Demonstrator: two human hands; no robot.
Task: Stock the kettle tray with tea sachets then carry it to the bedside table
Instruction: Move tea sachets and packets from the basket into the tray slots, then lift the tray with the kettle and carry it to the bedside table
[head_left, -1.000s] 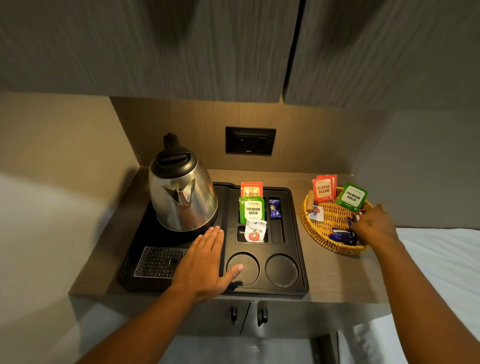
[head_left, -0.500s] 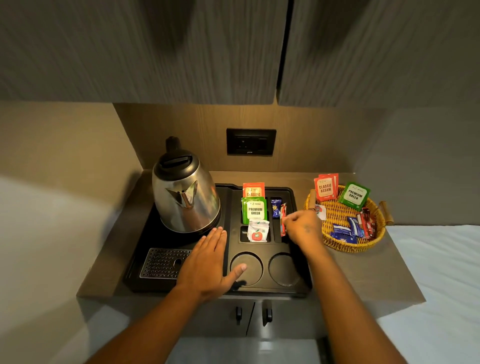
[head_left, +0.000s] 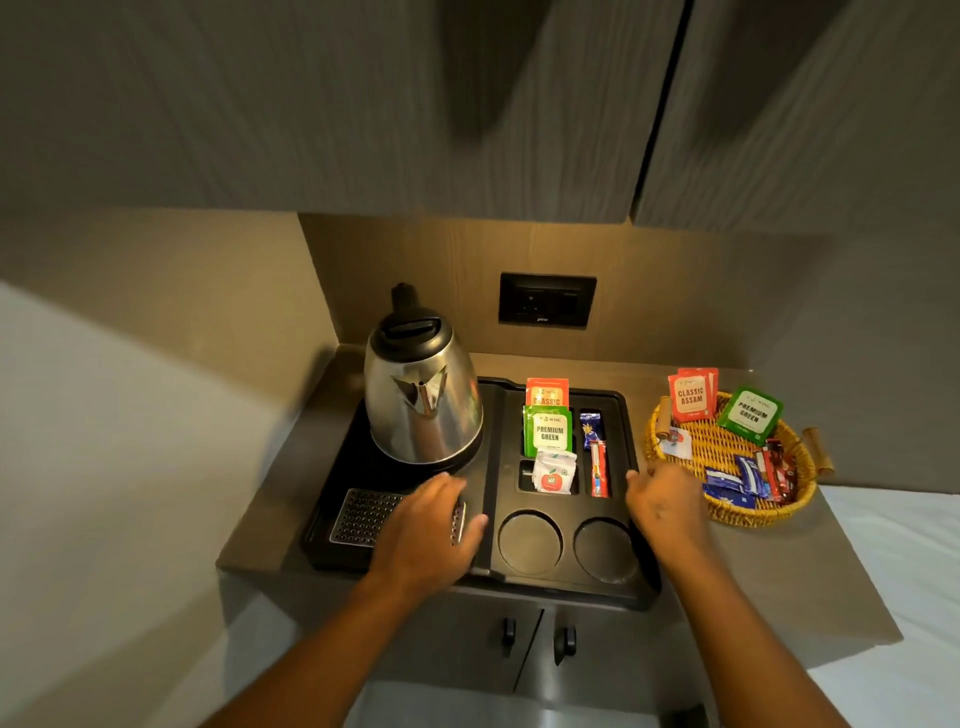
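The kettle tray (head_left: 631, 415), a black moulded plastic piece with matte walls, is seen at the centre of the frame on the table (head_left: 769, 582), a smooth brown surface. Its stocking is judged partly done. In the upright slots at the middle, a Classic sachet (head_left: 547, 391) in orange paper and a Premium Green sachet (head_left: 548, 431) in glossy green are stood one behind the other. A small white pouch (head_left: 555, 472) with a red emblem is lodged below them. In the narrow slot to the right, a blue stick (head_left: 590, 427) and a red stick (head_left: 599, 469) are laid end to end. The two round cup recesses (head_left: 530, 543) are bare. The steel kettle (head_left: 422, 405), polished and conical with a black lid, is stood at the tray's left above a perforated metal drip grille (head_left: 363, 514).

More sachets remain in the woven wicker basket (head_left: 727, 512) at the right, so further stocking may be intended; the carry to the bedside table is not yet begun.

The left hand (head_left: 426, 535) is laid flat and open on the tray. The right hand (head_left: 665, 506) is loosely curled over the tray's right edge, with nothing seen held.
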